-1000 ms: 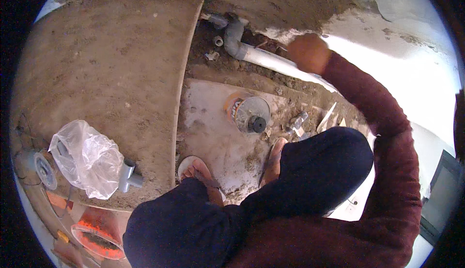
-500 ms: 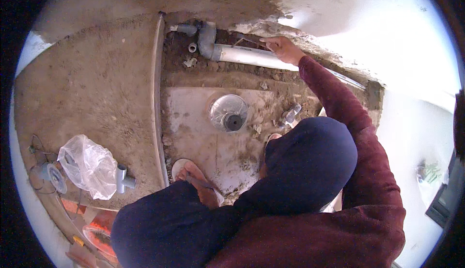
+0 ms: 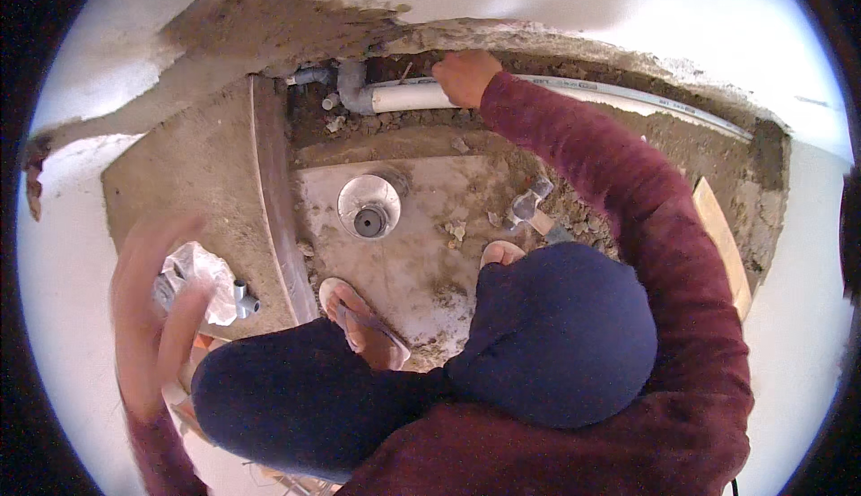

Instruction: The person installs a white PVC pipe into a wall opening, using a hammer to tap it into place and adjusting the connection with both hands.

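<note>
My right hand (image 3: 467,78) rests at the white pipe (image 3: 408,98) lying in the dirt trench along the wall. Its fingers are curled; whatever they grip, if anything, is hidden. A grey elbow fitting (image 3: 353,91) joins the pipe's left end, and a thin stick (image 3: 406,72) pokes out of the soil nearby. At the left, my left hand (image 3: 157,308) is raised and blurred by motion, its fingers apart and apparently holding nothing. Behind it lies a clear plastic bag (image 3: 213,294) with a grey tee fitting (image 3: 244,300) alongside.
A hammer (image 3: 531,204) lies on rubble by my right foot. On the slab stands a shiny round container (image 3: 366,194) with a dark round piece at its base. A raised concrete edge (image 3: 273,169) runs along the left; a wooden board (image 3: 717,236) leans at the right.
My left hand has come into view at the left. The right hand has gone from a pointing finger to curled fingers, farther left along the pipe. The view has shifted, baring the hammer.
</note>
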`<state>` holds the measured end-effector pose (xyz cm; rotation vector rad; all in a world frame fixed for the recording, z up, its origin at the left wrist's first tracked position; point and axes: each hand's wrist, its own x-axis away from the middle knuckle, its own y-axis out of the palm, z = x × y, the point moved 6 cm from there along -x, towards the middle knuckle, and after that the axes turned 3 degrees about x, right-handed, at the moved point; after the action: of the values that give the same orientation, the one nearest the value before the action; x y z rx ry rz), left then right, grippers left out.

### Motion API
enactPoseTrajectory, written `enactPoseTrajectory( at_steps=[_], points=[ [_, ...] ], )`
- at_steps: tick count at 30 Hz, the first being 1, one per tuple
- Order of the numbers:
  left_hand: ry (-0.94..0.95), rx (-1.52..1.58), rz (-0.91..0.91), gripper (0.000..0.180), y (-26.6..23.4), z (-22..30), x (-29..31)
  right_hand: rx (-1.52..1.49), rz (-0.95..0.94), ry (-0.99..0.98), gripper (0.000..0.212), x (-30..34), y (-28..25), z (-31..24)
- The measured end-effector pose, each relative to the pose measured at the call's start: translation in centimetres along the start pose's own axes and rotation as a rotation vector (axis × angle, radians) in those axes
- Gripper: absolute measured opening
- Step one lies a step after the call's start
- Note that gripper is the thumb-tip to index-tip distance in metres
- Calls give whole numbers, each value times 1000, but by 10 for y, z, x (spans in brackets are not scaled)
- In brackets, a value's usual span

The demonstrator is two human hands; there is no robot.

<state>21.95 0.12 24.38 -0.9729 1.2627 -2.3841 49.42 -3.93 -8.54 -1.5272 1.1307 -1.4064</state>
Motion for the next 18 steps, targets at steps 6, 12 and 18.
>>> enactPoseTrajectory(
  at_steps=[6, 12, 18],
  points=[
    [239, -34, -198, 35, 147, -67, -188, 60, 118, -8, 16, 110, -35, 76],
    [-555, 872, -183, 39, 248, -107, -286, -476, 25, 16, 40, 248, -39, 54],
    [-786, 722, -229, 44, 272, -114, -336, -874, 11, 73, 28, 268, 14, -20]
  ],
)
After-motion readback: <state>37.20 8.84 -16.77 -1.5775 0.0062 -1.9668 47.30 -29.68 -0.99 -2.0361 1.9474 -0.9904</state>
